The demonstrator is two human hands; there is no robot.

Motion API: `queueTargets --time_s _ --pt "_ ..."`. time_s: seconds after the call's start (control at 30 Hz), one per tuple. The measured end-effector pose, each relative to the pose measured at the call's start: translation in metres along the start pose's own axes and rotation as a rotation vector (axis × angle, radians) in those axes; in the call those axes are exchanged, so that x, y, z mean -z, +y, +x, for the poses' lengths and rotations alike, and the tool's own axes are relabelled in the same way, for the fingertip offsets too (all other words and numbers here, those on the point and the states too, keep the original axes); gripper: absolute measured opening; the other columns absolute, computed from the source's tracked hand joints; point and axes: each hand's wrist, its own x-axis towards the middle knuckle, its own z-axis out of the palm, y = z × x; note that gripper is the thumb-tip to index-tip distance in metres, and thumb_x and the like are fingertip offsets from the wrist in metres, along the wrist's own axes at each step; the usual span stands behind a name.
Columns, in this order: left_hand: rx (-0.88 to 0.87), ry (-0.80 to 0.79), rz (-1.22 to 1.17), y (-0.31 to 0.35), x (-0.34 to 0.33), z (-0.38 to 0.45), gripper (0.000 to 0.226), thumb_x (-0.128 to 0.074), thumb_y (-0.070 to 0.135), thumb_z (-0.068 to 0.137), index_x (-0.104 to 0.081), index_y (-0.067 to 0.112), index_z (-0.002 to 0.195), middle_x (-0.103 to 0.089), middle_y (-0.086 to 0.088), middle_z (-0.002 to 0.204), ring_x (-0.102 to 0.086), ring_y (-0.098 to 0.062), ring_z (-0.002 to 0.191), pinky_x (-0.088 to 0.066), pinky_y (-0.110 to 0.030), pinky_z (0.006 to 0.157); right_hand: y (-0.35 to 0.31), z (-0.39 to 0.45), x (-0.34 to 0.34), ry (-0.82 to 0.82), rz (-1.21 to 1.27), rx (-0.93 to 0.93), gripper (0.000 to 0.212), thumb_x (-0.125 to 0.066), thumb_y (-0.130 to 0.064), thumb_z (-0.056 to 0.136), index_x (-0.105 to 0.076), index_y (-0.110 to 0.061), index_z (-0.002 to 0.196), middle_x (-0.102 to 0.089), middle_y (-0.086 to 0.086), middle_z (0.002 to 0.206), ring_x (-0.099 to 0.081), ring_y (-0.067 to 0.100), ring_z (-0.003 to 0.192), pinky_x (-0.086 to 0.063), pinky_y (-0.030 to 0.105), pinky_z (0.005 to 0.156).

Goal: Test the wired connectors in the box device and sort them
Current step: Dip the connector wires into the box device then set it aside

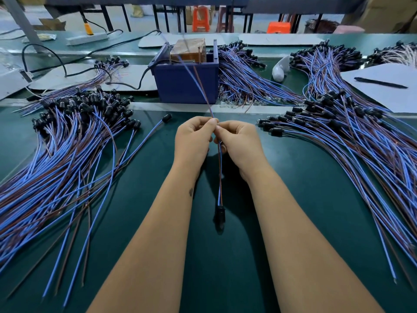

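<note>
— What are the two hands doing?

— The left hand (194, 137) and the right hand (239, 143) meet near the middle of the green desk (316, 177). The fingers (208, 125) of both are curled and pinch one wired connector (220, 177) between them, the thumbs nearly touching.

— Where does that wire run?

— Its blue and brown leads rise from the pinch toward the blue box device (187, 84), which sits at the far edge of the near desk section. The upper ends look blurred, so whether they touch the box cannot be told. Below the hands the leads hang down between the forearms to a black plug (220, 214) just above the desk surface.

— And the other connectors?

— A large left pile (67, 143) fans out toward the desk's left edge, black plugs at its far end. A right pile (349, 143) spreads toward the right edge. A further heap (246, 77) lies just beside the box on its right. A single connector (146, 141) lies apart, between the left pile and the left hand.

— Anything else?

— A black pen (381, 83) rests on a white sheet (383, 96) at the far right, and a black cable (126, 84) runs to the box from the left.
</note>
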Motion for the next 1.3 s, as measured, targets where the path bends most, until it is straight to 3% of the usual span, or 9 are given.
queueTargets --time_s 0.13,0.23,0.3,0.4,0.53,0.7,0.97,1.3 --pt "0.01 0.08 0.042 -0.002 0.003 0.002 0.018 -0.062 0.017 0.089 -0.069 0.02 0.073 -0.063 -0.004 0.072 -0.054 -0.02 0.067 -0.046 -0.032 0.061 0.0 -0.001 -0.002 -0.012 -0.074 0.04 0.013 -0.063 -0.011 0.093 -0.073 -0.009 0.085 -0.062 -0.008 0.062 -0.052 -0.003 0.054 -0.043 0.014 0.057" --pt "0.038 0.132 0.024 -0.003 0.007 0.006 0.017 -0.057 0.015 0.091 -0.064 0.02 0.076 -0.066 0.006 0.07 -0.061 -0.01 0.06 -0.047 -0.023 0.052 -0.001 -0.001 -0.001 0.025 -0.07 0.042 0.016 -0.062 -0.011 0.093 -0.071 -0.013 0.081 -0.061 -0.005 0.063 -0.053 0.004 0.058 -0.046 0.021 0.06" --pt "0.049 0.153 0.014 -0.003 0.01 0.007 0.016 -0.052 0.015 0.095 -0.06 0.019 0.082 -0.066 0.009 0.063 -0.06 -0.007 0.051 -0.045 -0.018 0.047 0.0 0.0 0.0 0.056 -0.027 0.026 0.017 -0.06 -0.011 0.094 -0.068 -0.016 0.079 -0.057 -0.007 0.059 -0.048 0.003 0.051 -0.043 0.018 0.054" --pt "0.033 0.174 0.043 -0.002 0.012 0.008 0.02 -0.044 0.01 0.094 -0.06 0.019 0.086 -0.053 0.009 0.052 -0.047 -0.008 0.042 -0.04 -0.023 0.05 0.0 0.0 0.001 0.089 0.019 0.011 0.019 -0.059 -0.011 0.094 -0.066 -0.021 0.079 -0.056 -0.009 0.058 -0.049 0.001 0.051 -0.042 0.019 0.054" --pt "0.004 0.185 0.107 -0.002 0.013 0.008 0.026 -0.043 0.011 0.09 -0.065 0.024 0.085 -0.036 0.011 0.051 -0.03 -0.011 0.048 -0.028 -0.029 0.051 -0.001 0.001 0.002 0.141 0.052 0.007 0.02 -0.056 -0.009 0.095 -0.064 -0.024 0.085 -0.055 -0.007 0.06 -0.051 0.009 0.06 -0.043 0.028 0.058" --pt "-0.06 0.21 0.171 -0.005 0.016 0.008 0.019 -0.051 0.026 0.097 -0.069 0.023 0.092 -0.035 0.015 0.043 -0.03 -0.007 0.044 -0.029 -0.024 0.047 -0.002 0.003 0.006 0.225 0.137 -0.019 0.018 -0.054 -0.006 0.094 -0.064 -0.019 0.087 -0.054 -0.006 0.058 -0.051 0.003 0.054 -0.044 0.021 0.052" --pt "0.008 0.316 0.068 -0.007 0.026 0.014 0.021 -0.048 0.02 0.097 -0.069 0.022 0.096 -0.033 0.015 0.044 -0.029 -0.007 0.043 -0.028 -0.02 0.043 -0.001 0.004 0.006 0.242 0.183 -0.034 0.014 -0.053 -0.006 0.095 -0.064 -0.014 0.091 -0.053 -0.005 0.057 -0.049 0.006 0.054 -0.042 0.018 0.049" --pt "0.032 0.315 0.021 -0.006 0.028 0.015 0.021 -0.049 0.019 0.099 -0.07 0.02 0.101 -0.031 0.014 0.047 -0.025 -0.01 0.046 -0.025 -0.023 0.046 -0.001 0.004 0.006 0.23 0.158 -0.041 0.013 -0.053 -0.008 0.096 -0.063 -0.015 0.09 -0.054 -0.003 0.06 -0.048 0.004 0.049 -0.043 0.017 0.049"
